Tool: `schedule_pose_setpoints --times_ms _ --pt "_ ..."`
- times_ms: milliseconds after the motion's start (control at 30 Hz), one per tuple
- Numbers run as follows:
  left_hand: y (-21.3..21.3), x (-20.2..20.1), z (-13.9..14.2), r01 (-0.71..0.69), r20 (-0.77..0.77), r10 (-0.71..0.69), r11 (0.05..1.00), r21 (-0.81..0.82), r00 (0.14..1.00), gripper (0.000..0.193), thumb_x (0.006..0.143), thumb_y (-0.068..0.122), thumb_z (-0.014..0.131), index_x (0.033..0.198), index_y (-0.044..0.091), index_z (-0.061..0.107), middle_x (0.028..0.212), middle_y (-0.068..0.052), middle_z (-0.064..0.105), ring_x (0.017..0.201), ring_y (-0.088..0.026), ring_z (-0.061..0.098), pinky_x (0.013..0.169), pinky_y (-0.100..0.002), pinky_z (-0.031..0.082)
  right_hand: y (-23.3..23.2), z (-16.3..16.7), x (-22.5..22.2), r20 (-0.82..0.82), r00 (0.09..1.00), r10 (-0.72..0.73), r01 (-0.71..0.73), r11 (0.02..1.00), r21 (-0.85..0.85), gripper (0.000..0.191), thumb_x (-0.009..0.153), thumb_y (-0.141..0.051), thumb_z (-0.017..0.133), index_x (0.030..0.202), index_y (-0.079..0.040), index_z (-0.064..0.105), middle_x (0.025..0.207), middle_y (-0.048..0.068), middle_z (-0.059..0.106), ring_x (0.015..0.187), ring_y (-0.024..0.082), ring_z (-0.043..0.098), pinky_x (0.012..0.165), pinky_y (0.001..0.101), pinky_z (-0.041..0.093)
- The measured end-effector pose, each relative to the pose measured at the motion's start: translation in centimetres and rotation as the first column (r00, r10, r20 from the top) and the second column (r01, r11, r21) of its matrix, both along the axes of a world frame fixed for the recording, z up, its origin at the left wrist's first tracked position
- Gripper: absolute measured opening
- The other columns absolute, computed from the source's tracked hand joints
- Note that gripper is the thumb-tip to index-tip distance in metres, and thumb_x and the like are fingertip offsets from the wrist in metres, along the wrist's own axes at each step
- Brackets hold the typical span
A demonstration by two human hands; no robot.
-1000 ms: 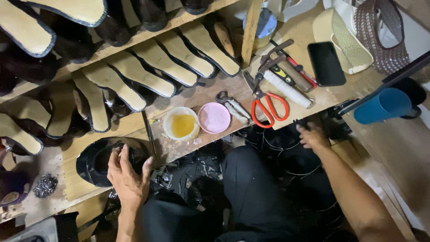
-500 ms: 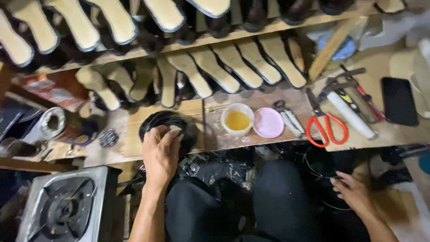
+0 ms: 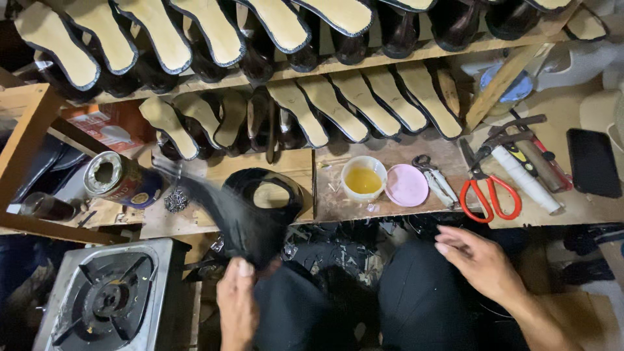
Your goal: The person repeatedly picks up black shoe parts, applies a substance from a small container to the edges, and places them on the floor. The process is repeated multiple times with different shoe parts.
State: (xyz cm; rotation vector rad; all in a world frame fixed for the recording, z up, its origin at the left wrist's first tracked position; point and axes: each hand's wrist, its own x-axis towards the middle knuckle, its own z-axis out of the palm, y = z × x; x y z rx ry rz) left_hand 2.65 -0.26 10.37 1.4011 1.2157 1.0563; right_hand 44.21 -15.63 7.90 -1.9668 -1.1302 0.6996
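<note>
Cluttered shoemaker's workbench (image 3: 260, 162); left hand (image 3: 237, 302) now gripping blurred black upper (image 3: 224, 211), lifting it off bench toward 7 o'clock. Right hand (image 3: 478, 260) hovering half-open, empty, at 4 o'clock, risen since before.

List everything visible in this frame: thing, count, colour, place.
Shoes on lasts: many, dark with tan soles, two shelf rows at the top.
Cup of yellow liquid: one, white, bench centre.
Lid: one, pink, right of the cup.
Scissors: one, red handles, bench right.
Phone: one, black, far right.
Tin can: one, open, bench left.
Gas stove: one, grey, bottom left.
Black shoe upper: one, blurred, held.
Left hand: grips the black shoe upper.
Right hand: open, above the lap, holding nothing.
</note>
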Motion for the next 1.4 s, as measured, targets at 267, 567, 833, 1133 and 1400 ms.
schedule_pose_setpoints --times_ms 267,567,833,1133,1400 --pt "-2.6 -0.2 -7.7 -0.06 0.099 0.098 0.942 -0.331 0.99 0.038 0.096 0.033 0.056 0.091 0.0 0.074 0.075 -0.008 0.073 0.067 -0.014 0.069 0.066 -0.029 0.053 12.2 4.8 -3.8 0.509 0.834 0.214 -0.358 0.912 0.202 0.045 0.084 -0.042 0.074 0.114 -0.008 0.076 0.137 0.007 0.064 0.126 0.028 0.063 0.103 0.0419 0.052" --pt "-2.0 -3.2 -8.3 -0.262 -0.016 0.264 0.947 -0.185 0.964 0.012 0.086 0.008 0.076 0.086 -0.003 0.073 0.072 -0.011 0.073 0.066 -0.015 0.067 0.068 -0.029 0.055 20.2 6.4 -4.9 0.468 0.534 0.705 -0.294 0.673 -0.679 0.068 0.075 -0.069 0.076 0.117 -0.015 0.076 0.173 -0.004 -0.004 0.16 0.026 -0.013 0.127 0.0621 -0.001" --pt "-1.7 -2.9 -9.3 -0.498 0.113 0.498 0.867 -0.036 0.86 0.065 0.078 -0.006 0.079 0.135 0.001 0.049 0.098 -0.009 0.061 0.088 -0.01 0.06 0.083 -0.025 0.05 16.4 6.7 -2.5 0.71 0.573 0.409 -0.532 0.845 -0.057 0.044 0.071 -0.051 0.08 0.084 -0.009 0.078 0.16 0.008 0.037 0.15 0.035 0.027 0.119 0.0552 0.025" --pt "1.6 5.6 -4.0 0.317 0.367 -0.18 0.878 -0.358 0.913 0.027 0.095 0.015 0.059 0.115 0.003 0.072 0.1 -0.001 0.074 0.092 -0.011 0.065 0.086 -0.026 0.051 9.5 8.8 -5.8 0.193 0.796 0.573 -0.605 0.749 0.27 0.019 0.083 -0.019 0.074 0.092 -0.004 0.079 0.14 0.014 0.061 0.133 0.03 0.056 0.112 0.0438 0.04" --pt "0.9 9.7 -2.5 0.494 0.385 -0.346 0.768 -0.409 0.856 0.034 0.105 0.03 0.066 0.111 -0.004 0.067 0.093 -0.003 0.064 0.083 -0.013 0.055 0.077 -0.03 0.046 7.1 7.3 -9.6 0.34 0.767 0.544 -0.641 0.656 0.398 0.04 0.076 0.001 0.073 0.116 -0.004 0.075 0.149 0.018 0.047 0.131 0.033 0.058 0.106 0.0419 0.051"
